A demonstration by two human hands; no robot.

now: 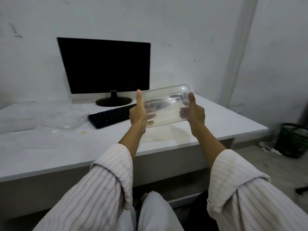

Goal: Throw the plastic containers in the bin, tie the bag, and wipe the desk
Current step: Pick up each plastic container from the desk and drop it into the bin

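Observation:
A clear plastic container (166,105) is held up above the white desk (225,120), tilted toward me. My left hand (138,112) grips its left side, thumb up along the rim and fingers behind it. My right hand (194,112) grips the right side the same way. Some yellowish residue sits in its lower left corner. More clear plastic containers (66,119) lie on the desk's left part, with a flat clear lid (33,142) nearer me. A dark green mesh bin (293,140) stands on the floor to the right of the desk.
A black monitor (106,67) stands at the back of the desk with a black keyboard (108,117) in front of it. A yellow crumb (83,133) and a wet smear (170,134) mark the desk. Crumpled white paper (268,148) lies beside the bin.

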